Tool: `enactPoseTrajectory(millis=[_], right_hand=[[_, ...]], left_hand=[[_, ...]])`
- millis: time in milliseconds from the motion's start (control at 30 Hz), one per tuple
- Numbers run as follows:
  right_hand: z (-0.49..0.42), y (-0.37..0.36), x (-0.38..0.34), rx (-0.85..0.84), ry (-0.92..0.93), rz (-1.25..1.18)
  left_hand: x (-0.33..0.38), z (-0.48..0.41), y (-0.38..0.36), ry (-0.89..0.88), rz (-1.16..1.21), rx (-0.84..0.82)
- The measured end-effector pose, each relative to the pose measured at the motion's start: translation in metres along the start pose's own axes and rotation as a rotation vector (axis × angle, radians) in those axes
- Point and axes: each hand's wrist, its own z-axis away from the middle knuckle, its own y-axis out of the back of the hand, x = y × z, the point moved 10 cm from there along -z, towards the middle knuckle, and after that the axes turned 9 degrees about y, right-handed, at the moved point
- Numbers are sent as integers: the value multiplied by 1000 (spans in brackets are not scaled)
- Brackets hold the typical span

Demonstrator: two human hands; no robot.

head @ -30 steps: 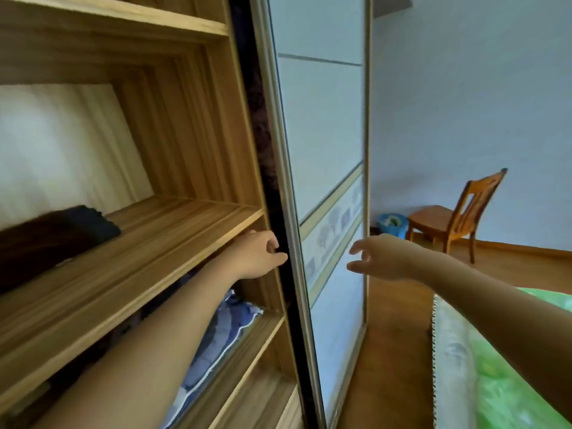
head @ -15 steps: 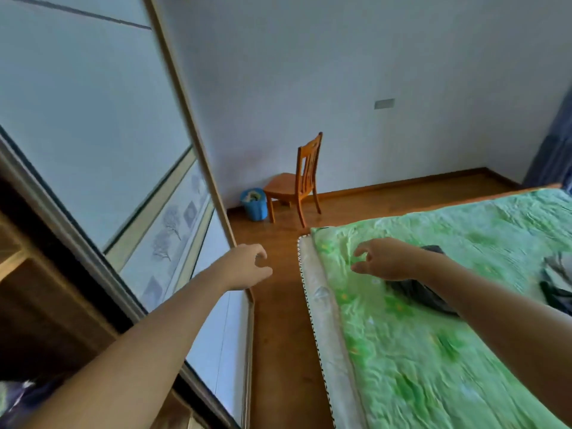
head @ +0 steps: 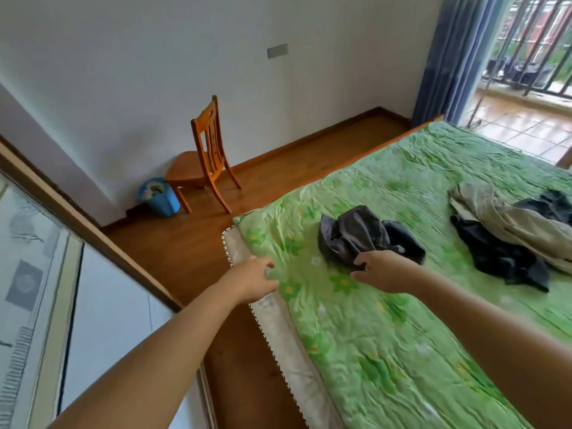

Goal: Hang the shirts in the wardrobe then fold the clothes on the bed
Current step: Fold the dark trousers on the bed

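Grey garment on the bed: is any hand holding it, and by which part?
Cannot tell: the right hand is at the near edge of the grey garment, but no closed grip shows. The left hand holds nothing.

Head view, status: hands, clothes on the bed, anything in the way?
Left hand empty, over bed corner. Right hand at near edge of grey garment, grip unclear. Beige and dark clothes unfolded farther right. Path clear.

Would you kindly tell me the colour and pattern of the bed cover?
The bed cover is light green with flowers, clearest in the head view.
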Motion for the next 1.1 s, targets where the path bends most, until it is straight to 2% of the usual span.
enactPoseTrajectory(millis=[233,433,533,700,867,1100], right_hand=[[7,-3,76,59,-238,-129],[-11,-1,111,152,-446,-209],[-34,-6,119,145,-530,-243],[-86,-17,136,111,-632,-276],[-143,-37,167,83,-626,-241],[-228,-84,260,92,-640,-249]], left_hand=[[85,-94,-17,-229,-123,-111],[146,-181,-24,-451,-207,-177],[158,-224,-27,-520,-254,-212],[156,-297,-36,-524,-302,-302],[160,-371,-61,-482,-327,-347],[174,-481,-134,-391,-317,-343]])
